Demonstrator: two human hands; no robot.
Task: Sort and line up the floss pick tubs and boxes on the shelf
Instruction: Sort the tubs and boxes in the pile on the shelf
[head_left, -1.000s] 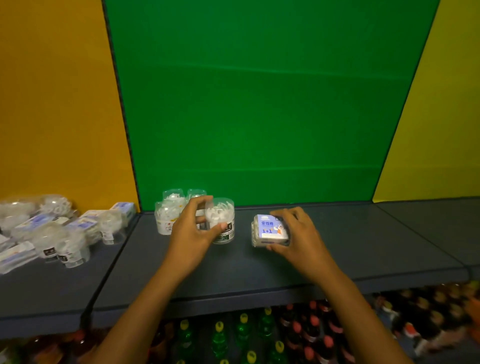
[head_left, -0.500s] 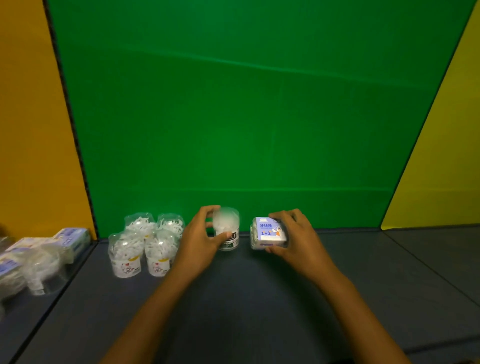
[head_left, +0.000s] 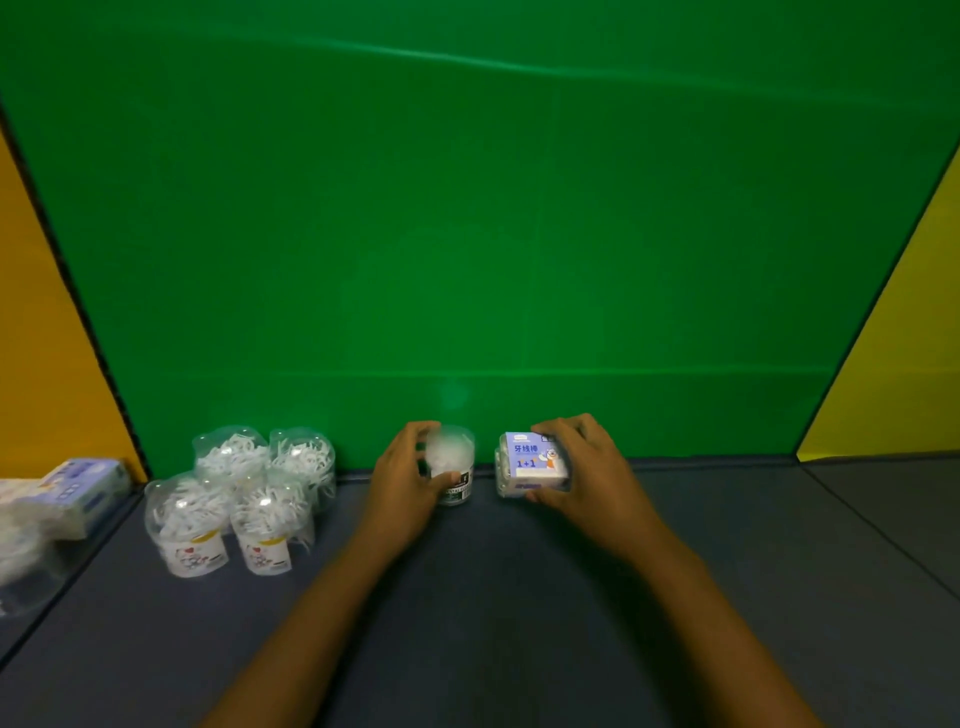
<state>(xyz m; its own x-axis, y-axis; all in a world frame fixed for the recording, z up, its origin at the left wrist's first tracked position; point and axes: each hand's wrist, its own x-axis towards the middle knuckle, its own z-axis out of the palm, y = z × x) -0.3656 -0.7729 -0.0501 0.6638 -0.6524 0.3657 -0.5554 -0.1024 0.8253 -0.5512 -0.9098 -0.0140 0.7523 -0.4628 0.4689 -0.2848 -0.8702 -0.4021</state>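
The left hand (head_left: 410, 480) is wrapped round a small clear plastic tub with a dark label (head_left: 453, 470), thumb in front and fingers behind, holding it at the back of the dark grey shelf (head_left: 519, 623) against the green backdrop (head_left: 467, 234). Just to its right, with a gap between them, the right hand (head_left: 587, 470) is closed over a clear flat box with a pale blue printed card (head_left: 532, 462), fingers across its top and far side.

The tub looks smeared — probably motion, though I can't be sure — so a light grip on smooth plastic could let it slip or tip as it goes down. Well to the left of the left hand stand four clear round tubs of white floss picks (head_left: 239, 499), packed close together; a wrist swinging that way could knock the nearer ones over. The box seems to sit slightly skewed under the right hand — pushed back like that, it would break the line.
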